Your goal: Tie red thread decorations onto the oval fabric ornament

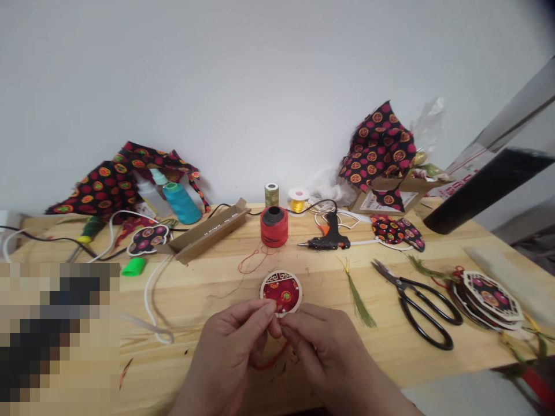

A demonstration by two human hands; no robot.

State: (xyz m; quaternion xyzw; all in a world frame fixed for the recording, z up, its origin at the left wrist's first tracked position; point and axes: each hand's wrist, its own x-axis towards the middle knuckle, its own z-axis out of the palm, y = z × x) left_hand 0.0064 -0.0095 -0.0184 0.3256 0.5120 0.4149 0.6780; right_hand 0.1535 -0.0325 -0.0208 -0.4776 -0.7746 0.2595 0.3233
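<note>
A round ornament (284,292) with a pale cut-out rim and dark red patterned fabric is held up over the bench, in front of my chest. My left hand (236,335) pinches its lower left edge between thumb and fingers. At the bottom edge, the fingertips of my right hand (321,341) are pressed together; what lies between them is hidden. A red cord (273,361) loops below the ornament between both hands. Beyond the ornament stands a spool of red thread (274,228), with a loose strand trailing from it.
Black-handled scissors (418,303), a green tassel (359,297) and a stack of fabric ornaments (489,300) lie to the right. A glue gun (329,234) rests behind. On the left are a long cardboard box (208,234), a teal thread cone (182,203) and a green cap (133,267).
</note>
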